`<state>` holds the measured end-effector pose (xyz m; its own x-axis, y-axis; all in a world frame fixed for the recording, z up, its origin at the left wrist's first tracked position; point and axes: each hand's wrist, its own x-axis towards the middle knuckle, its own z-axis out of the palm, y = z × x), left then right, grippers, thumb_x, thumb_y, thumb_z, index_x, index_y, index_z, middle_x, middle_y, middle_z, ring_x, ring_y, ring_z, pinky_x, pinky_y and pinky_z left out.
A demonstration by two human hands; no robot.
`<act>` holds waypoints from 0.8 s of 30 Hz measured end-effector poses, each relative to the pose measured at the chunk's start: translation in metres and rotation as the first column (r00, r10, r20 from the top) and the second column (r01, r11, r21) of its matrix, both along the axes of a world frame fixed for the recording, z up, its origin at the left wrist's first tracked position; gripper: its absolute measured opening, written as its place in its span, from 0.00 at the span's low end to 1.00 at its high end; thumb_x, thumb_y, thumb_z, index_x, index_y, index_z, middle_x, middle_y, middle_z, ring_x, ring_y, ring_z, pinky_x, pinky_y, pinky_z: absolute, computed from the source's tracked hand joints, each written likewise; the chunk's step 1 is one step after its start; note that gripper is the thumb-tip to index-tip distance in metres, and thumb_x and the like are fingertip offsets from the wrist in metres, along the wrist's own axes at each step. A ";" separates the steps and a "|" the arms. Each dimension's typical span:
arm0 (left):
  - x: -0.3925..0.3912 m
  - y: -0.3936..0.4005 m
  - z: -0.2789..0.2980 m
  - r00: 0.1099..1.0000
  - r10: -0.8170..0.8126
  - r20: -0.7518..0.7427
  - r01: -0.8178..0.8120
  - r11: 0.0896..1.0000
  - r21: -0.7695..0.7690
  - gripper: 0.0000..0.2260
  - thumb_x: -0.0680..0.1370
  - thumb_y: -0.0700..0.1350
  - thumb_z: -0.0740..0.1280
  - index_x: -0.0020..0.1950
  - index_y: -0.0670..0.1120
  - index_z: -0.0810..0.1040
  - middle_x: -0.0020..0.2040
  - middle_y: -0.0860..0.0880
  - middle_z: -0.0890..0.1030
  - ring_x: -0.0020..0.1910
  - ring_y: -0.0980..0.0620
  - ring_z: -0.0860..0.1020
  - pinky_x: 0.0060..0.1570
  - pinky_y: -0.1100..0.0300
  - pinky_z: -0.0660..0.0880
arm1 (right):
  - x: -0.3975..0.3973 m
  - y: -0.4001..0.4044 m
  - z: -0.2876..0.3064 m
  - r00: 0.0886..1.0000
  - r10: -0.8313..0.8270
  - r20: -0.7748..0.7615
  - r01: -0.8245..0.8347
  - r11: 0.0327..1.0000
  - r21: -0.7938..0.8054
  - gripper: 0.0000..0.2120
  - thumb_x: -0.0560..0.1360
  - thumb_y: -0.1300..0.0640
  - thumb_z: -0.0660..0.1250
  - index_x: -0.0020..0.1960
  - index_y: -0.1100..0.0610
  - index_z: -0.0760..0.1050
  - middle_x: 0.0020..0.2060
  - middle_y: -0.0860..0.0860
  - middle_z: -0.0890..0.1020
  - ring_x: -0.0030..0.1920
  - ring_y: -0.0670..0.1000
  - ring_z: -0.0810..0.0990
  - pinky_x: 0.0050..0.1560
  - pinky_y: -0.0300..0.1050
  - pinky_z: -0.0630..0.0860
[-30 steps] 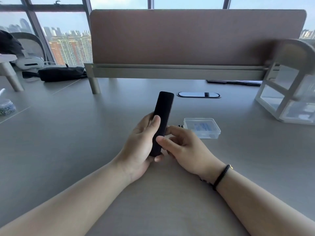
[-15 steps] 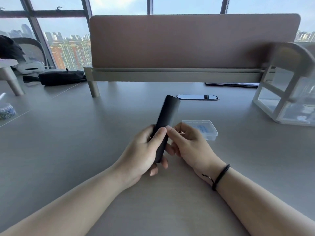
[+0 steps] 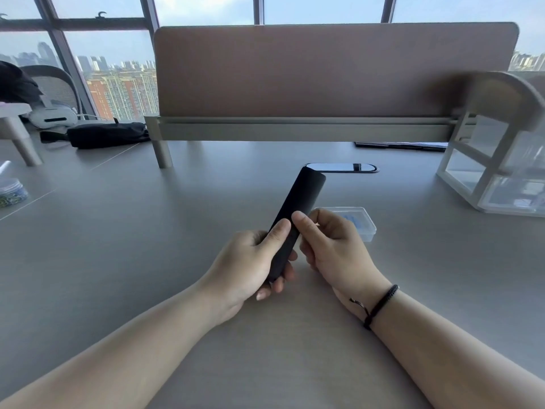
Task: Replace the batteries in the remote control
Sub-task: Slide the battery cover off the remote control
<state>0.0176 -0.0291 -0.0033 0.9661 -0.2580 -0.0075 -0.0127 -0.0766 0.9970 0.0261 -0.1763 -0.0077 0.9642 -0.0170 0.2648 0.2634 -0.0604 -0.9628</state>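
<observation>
A slim black remote control (image 3: 298, 211) is held above the grey desk, its plain back facing me and its far end tilted up to the right. My left hand (image 3: 250, 267) wraps its lower end, thumb lying on the back. My right hand (image 3: 330, 246) grips its right side, thumb pressed on the back beside the left thumb. A small clear plastic box (image 3: 361, 221) with something blue inside lies on the desk just behind my right hand, partly hidden by it. No loose batteries are visible.
A brown divider panel (image 3: 333, 69) stands across the back of the desk. A white and clear drawer organiser (image 3: 495, 172) sits at the right. A cable port (image 3: 342, 167) lies behind the remote. A black bag (image 3: 106, 134) and a small jar (image 3: 11, 193) are at the left.
The remote's far end has swung to the right and risen. My right thumb has moved from the remote's lower side up onto its back, next to my left thumb.
</observation>
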 end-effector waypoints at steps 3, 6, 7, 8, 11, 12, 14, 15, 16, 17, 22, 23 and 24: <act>0.000 0.001 -0.003 1.000 -0.008 0.010 0.007 1.000 0.020 0.21 0.82 0.57 0.58 0.45 0.40 0.76 0.26 0.44 0.76 0.19 0.52 0.66 0.20 0.67 0.58 | 0.001 0.000 0.000 1.000 -0.001 -0.018 0.001 1.000 -0.007 0.17 0.80 0.50 0.65 0.36 0.57 0.70 0.22 0.49 0.72 0.23 0.46 0.66 0.26 0.40 0.63; -0.001 0.001 -0.004 0.999 -0.003 0.046 0.003 1.000 0.011 0.19 0.82 0.54 0.58 0.44 0.40 0.75 0.26 0.44 0.74 0.19 0.52 0.63 0.21 0.65 0.57 | 0.001 0.000 0.001 0.999 0.018 -0.032 -0.020 0.998 -0.056 0.16 0.80 0.49 0.64 0.38 0.58 0.70 0.23 0.50 0.73 0.24 0.47 0.66 0.26 0.39 0.63; -0.001 0.001 -0.005 0.999 -0.004 0.053 0.003 1.000 0.008 0.19 0.83 0.54 0.58 0.44 0.40 0.75 0.26 0.44 0.74 0.20 0.51 0.63 0.21 0.65 0.57 | 0.000 0.000 0.001 0.999 0.031 -0.035 -0.033 0.997 -0.065 0.16 0.80 0.49 0.64 0.38 0.58 0.70 0.22 0.49 0.73 0.23 0.46 0.66 0.25 0.38 0.63; -0.001 0.001 -0.005 0.998 -0.004 0.057 0.004 1.000 0.006 0.18 0.83 0.53 0.58 0.44 0.40 0.75 0.26 0.45 0.74 0.20 0.51 0.64 0.21 0.65 0.58 | 0.000 0.001 0.002 0.998 0.046 -0.037 -0.049 0.996 -0.072 0.16 0.81 0.50 0.63 0.38 0.57 0.69 0.22 0.47 0.73 0.23 0.46 0.66 0.25 0.37 0.63; -0.002 0.001 -0.005 0.998 -0.006 0.060 0.006 1.000 -0.001 0.18 0.83 0.53 0.57 0.46 0.39 0.74 0.27 0.45 0.75 0.20 0.51 0.65 0.21 0.65 0.58 | -0.003 0.004 0.003 0.996 0.079 -0.034 -0.082 0.991 -0.102 0.17 0.81 0.52 0.62 0.35 0.55 0.70 0.19 0.45 0.74 0.22 0.44 0.66 0.24 0.35 0.63; -0.002 0.001 -0.005 0.998 -0.006 0.061 0.006 1.000 -0.005 0.18 0.83 0.52 0.57 0.46 0.39 0.74 0.27 0.45 0.75 0.20 0.51 0.65 0.21 0.66 0.58 | -0.003 0.005 0.003 0.996 0.082 -0.033 -0.085 0.990 -0.112 0.17 0.81 0.52 0.62 0.35 0.55 0.70 0.20 0.45 0.73 0.22 0.44 0.66 0.25 0.35 0.63; -0.002 0.001 -0.005 0.998 -0.006 0.059 0.007 1.000 -0.014 0.18 0.84 0.52 0.57 0.46 0.39 0.74 0.27 0.45 0.75 0.20 0.51 0.65 0.20 0.66 0.59 | -0.004 0.005 0.003 0.996 0.082 -0.033 -0.086 0.989 -0.120 0.17 0.81 0.51 0.62 0.36 0.56 0.70 0.22 0.47 0.72 0.23 0.45 0.66 0.25 0.37 0.63; -0.003 0.001 -0.005 0.998 -0.005 0.056 0.006 1.000 -0.016 0.18 0.84 0.52 0.57 0.46 0.39 0.74 0.27 0.45 0.75 0.20 0.51 0.65 0.20 0.66 0.59 | -0.004 0.005 0.003 0.996 0.083 -0.034 -0.087 0.989 -0.118 0.17 0.82 0.51 0.62 0.35 0.56 0.70 0.22 0.48 0.72 0.23 0.45 0.66 0.25 0.37 0.62; -0.003 0.000 -0.005 0.999 -0.003 0.053 0.004 1.000 -0.014 0.17 0.84 0.52 0.57 0.46 0.39 0.74 0.27 0.46 0.75 0.20 0.52 0.65 0.20 0.66 0.59 | -0.004 0.005 0.003 0.996 0.083 -0.036 -0.087 0.990 -0.114 0.17 0.82 0.52 0.62 0.35 0.55 0.70 0.23 0.48 0.72 0.23 0.45 0.65 0.25 0.37 0.62; -0.004 0.000 -0.005 0.999 -0.002 0.051 0.002 1.000 -0.010 0.17 0.84 0.52 0.57 0.47 0.39 0.74 0.27 0.46 0.75 0.21 0.52 0.66 0.21 0.66 0.60 | -0.004 0.005 0.003 0.996 0.082 -0.039 -0.085 0.990 -0.111 0.18 0.82 0.52 0.62 0.34 0.54 0.69 0.23 0.49 0.71 0.23 0.45 0.65 0.24 0.37 0.62; -0.005 -0.002 -0.005 0.998 -0.006 0.065 0.007 1.000 -0.024 0.16 0.84 0.51 0.57 0.48 0.39 0.74 0.28 0.45 0.74 0.21 0.52 0.66 0.21 0.66 0.60 | -0.004 0.006 0.003 0.995 0.084 -0.054 -0.088 0.992 -0.085 0.19 0.81 0.52 0.62 0.33 0.54 0.66 0.22 0.49 0.70 0.22 0.45 0.64 0.23 0.36 0.61; -0.005 -0.002 -0.005 0.998 -0.006 0.066 0.008 0.999 -0.035 0.16 0.84 0.51 0.57 0.48 0.39 0.74 0.29 0.45 0.74 0.21 0.52 0.66 0.21 0.66 0.60 | -0.005 0.006 0.004 0.995 0.089 -0.052 -0.092 0.993 -0.074 0.18 0.82 0.53 0.62 0.34 0.54 0.66 0.21 0.47 0.69 0.21 0.45 0.64 0.23 0.36 0.60; -0.005 -0.002 -0.005 0.998 -0.006 0.065 0.009 0.999 -0.048 0.16 0.84 0.50 0.57 0.49 0.38 0.73 0.29 0.45 0.75 0.21 0.52 0.67 0.21 0.66 0.60 | -0.005 0.006 0.004 0.994 0.098 -0.048 -0.100 0.993 -0.061 0.17 0.82 0.53 0.62 0.35 0.55 0.67 0.19 0.46 0.69 0.21 0.47 0.64 0.23 0.37 0.59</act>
<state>0.0122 -0.0315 -0.0078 0.9623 -0.2634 0.0679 -0.0779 -0.0278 0.9966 0.0211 -0.1706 -0.0037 0.9712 0.0947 0.2185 0.2275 -0.0976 -0.9689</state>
